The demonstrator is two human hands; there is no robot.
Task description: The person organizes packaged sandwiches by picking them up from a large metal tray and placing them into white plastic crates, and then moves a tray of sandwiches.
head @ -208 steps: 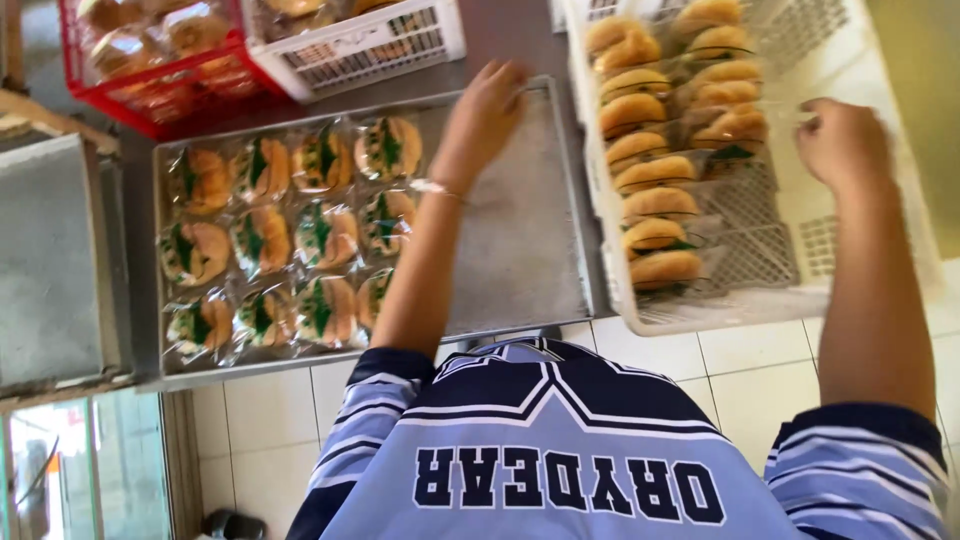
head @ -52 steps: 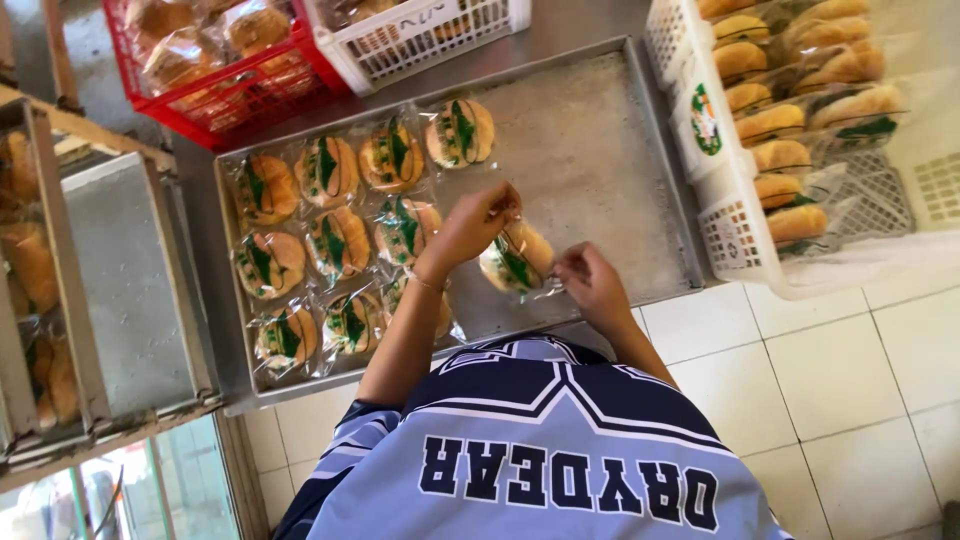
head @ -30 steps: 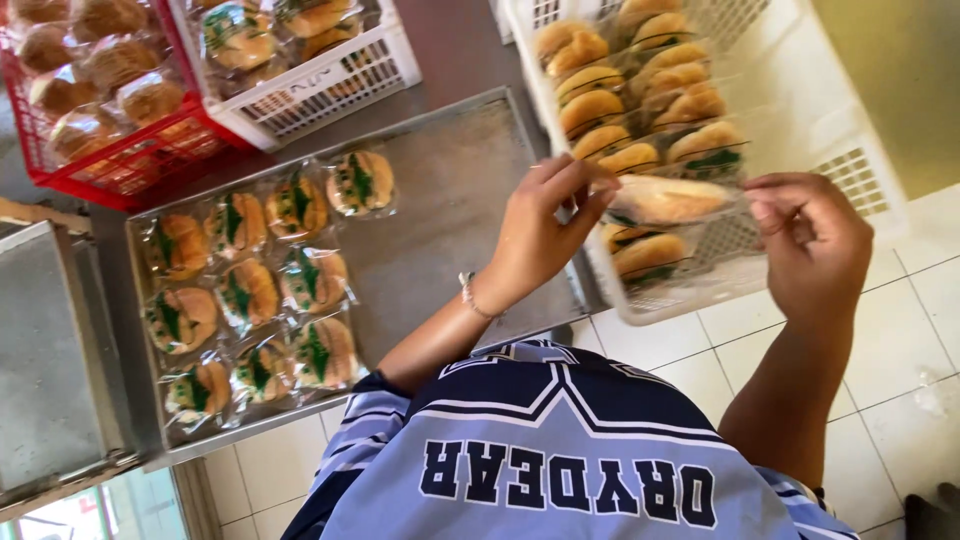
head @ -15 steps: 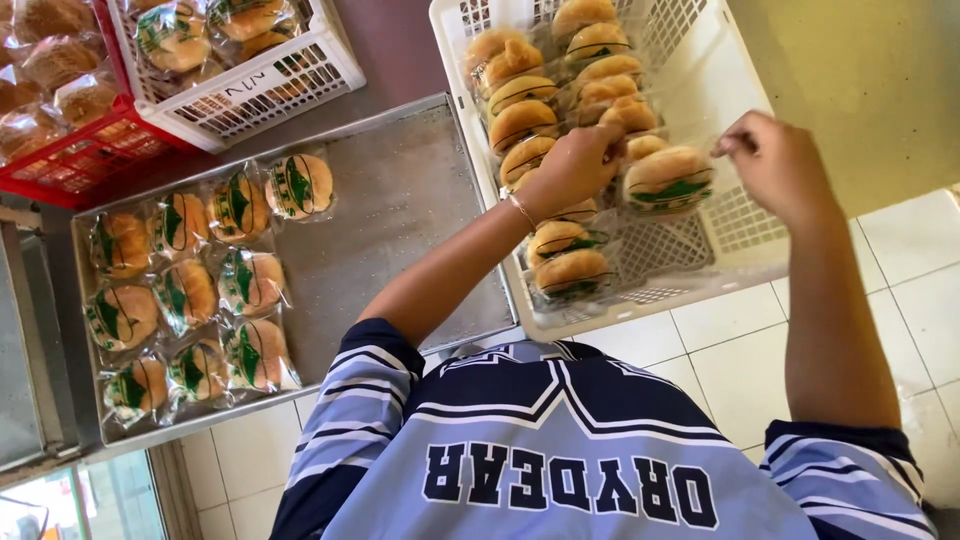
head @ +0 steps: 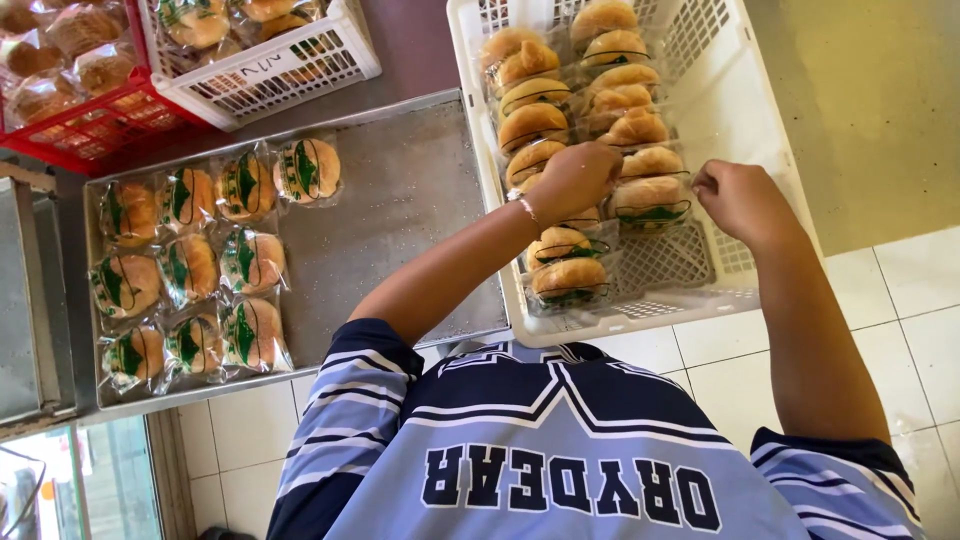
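The wrapped bun (head: 650,198) that was held up between both hands half a second ago now sits lower in the white crate (head: 745,150), set at the near end of the right-hand row of buns. The left hand (head: 572,180) rests on the crate's contents beside it, fingers curled together over the wrapper edge and the buns of the left row – whether they pinch anything cannot be told from above. The right hand (head: 738,198) hovers just to the right of the bun, fingers bunched together near a corner of its wrapper, touching or nearly so.

The crate stands on the worktop (head: 420,45) and partly over white floor tiles, holding two rows of wrapped buns on edge. To its left lies a metal tray (head: 400,220) with ten wrapped buns (head: 215,255) laid flat on its left half – the right half bare. Behind the tray stand a second white basket (head: 290,65) and a red basket (head: 90,130), both with wrapped buns.
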